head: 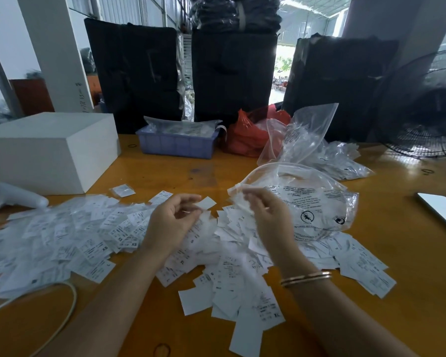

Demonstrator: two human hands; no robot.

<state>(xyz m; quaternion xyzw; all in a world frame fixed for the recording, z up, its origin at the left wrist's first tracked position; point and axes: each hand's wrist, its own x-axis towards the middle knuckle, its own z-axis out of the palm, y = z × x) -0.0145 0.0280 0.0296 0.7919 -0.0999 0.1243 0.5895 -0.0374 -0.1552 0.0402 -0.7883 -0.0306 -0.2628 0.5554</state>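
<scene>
A wide heap of small white size labels (88, 235) covers the near half of the orange table (397, 292). My left hand (173, 220) hovers over the heap with fingers curled and pinches one blank white label (208, 203) at its fingertips. My right hand (265, 215), with bangles on the wrist, pinches the rim of a clear printed plastic bag (312, 202) that lies open on the table to the right. Some labels are blurred under my hands.
A white box (49, 150) stands at the left, a white handheld device (13, 197) in front of it. Behind are a blue tray (177, 145), a red bag (245, 140), more clear bags (307, 135), black bundles (232, 73), a fan (428, 109). A phone (440, 210) lies far right. A cable (70, 300) crosses near left.
</scene>
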